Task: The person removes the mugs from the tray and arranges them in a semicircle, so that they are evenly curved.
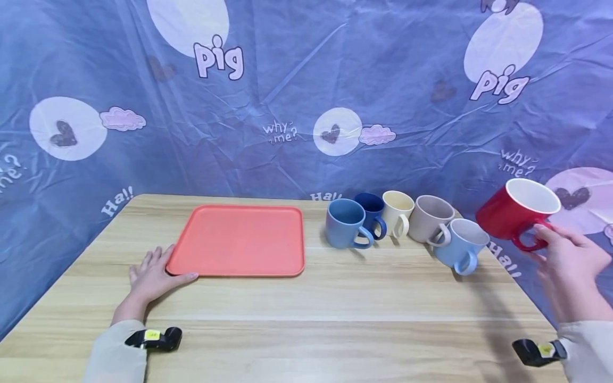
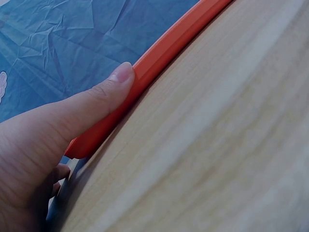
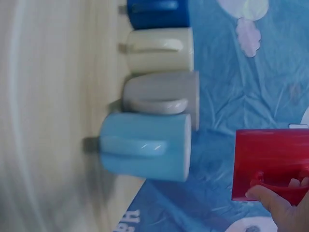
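By its handle, my right hand (image 1: 572,258) holds a red mug (image 1: 498,210) with a white inside, raised at the right above the table. The mug tilts a little; in the right wrist view the thumb lies at the handle (image 3: 277,191). Nearest to it stands a light blue mug (image 1: 452,250), whose side and handle also show in the right wrist view. My left hand (image 1: 155,276) rests at the near left corner of a coral-red tray (image 1: 239,242), fingers spread along its left side. Its thumb (image 2: 113,84) lies straight against the tray's front edge.
Left of the light blue mug, a row holds a grey mug (image 1: 426,221), a cream mug (image 1: 394,213), a dark blue mug (image 1: 371,205) and a steel-blue mug (image 1: 341,229). A printed blue cloth (image 1: 287,170) hangs behind the wooden table (image 1: 311,340).
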The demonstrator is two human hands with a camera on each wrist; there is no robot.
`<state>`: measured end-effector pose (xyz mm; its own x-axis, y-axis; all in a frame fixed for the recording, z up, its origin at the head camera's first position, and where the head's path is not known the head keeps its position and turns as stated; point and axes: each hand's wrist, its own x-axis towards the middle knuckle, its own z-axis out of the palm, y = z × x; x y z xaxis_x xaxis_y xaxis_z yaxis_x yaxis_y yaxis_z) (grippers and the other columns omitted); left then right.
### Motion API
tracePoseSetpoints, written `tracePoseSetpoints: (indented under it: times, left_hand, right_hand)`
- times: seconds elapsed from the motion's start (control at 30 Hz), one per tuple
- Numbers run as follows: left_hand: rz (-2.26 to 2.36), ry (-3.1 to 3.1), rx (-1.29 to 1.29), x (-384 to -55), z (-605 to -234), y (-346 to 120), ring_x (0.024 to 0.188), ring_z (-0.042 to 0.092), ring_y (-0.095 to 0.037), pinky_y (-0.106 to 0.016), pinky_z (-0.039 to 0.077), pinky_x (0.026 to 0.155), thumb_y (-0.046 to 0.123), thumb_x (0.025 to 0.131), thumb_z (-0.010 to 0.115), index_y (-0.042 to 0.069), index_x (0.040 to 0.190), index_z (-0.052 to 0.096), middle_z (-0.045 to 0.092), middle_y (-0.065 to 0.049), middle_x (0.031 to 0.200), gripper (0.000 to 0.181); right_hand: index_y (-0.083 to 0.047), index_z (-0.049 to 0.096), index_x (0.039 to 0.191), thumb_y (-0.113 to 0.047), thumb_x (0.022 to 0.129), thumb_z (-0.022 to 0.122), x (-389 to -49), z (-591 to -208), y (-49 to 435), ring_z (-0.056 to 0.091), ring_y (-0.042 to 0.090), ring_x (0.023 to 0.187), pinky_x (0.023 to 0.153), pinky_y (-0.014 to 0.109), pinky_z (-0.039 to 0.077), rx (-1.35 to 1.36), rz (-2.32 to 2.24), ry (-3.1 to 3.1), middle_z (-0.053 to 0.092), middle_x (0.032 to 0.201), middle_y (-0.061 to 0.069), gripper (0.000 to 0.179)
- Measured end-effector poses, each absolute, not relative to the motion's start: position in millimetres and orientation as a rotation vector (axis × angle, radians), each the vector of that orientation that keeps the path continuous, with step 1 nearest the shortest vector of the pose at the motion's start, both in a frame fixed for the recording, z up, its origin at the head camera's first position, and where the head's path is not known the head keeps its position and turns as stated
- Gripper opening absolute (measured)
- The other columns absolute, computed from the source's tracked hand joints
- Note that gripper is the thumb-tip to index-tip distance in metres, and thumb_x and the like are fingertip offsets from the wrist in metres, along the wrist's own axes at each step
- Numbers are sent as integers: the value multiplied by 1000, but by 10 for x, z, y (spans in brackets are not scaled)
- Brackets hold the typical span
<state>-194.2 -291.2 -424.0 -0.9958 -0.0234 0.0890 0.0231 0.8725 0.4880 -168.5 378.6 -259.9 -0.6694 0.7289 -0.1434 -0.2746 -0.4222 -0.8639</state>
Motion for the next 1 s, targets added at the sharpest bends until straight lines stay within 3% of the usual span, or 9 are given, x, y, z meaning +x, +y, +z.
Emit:
tracePoseSetpoints:
  times: [0.17,0.3,0.47,0.8,1.0]
  left_hand:
    - [-772,-2949,-1,-1942,-4236,-2910,122,-3,-47,-65,-13,83,63,64,59,1,137,14,8,-35,133,106]
    - [-773,-2951,-1,-1939,-4240,-2904,121,-2,-48,-65,-13,83,63,64,59,0,136,14,8,-36,133,106]
    - [-773,-2957,7,-1934,-4232,-2897,121,-3,-48,-65,-14,83,63,64,59,1,136,14,7,-36,133,106]
    - [-780,-2971,17,-1936,-4221,-2896,121,-3,-48,-65,-14,83,63,64,59,1,137,14,7,-35,133,106]
    - [-777,-2959,8,-1949,-4235,-2914,121,-3,-48,-65,-14,83,64,64,59,1,137,13,7,-36,133,106]
  right_hand:
    - [-3,66,82,7,62,73,-1612,-2775,3819,54,5,77,28,30,41,-805,2022,-1148,54,80,0,25]
    - [1,66,72,17,61,68,-1541,-2901,3856,58,9,61,28,35,40,-748,2080,-984,58,64,5,20]
    - [4,63,67,24,61,63,-1485,-3037,3897,60,15,57,29,36,41,-687,2117,-846,58,57,10,20]
    - [4,63,88,23,55,68,-1685,-3876,4719,62,22,58,35,43,43,-653,2073,-853,62,64,14,39]
    - [-1,66,89,13,54,75,-1680,-4145,4795,62,17,59,34,40,44,-699,2015,-953,64,67,10,38]
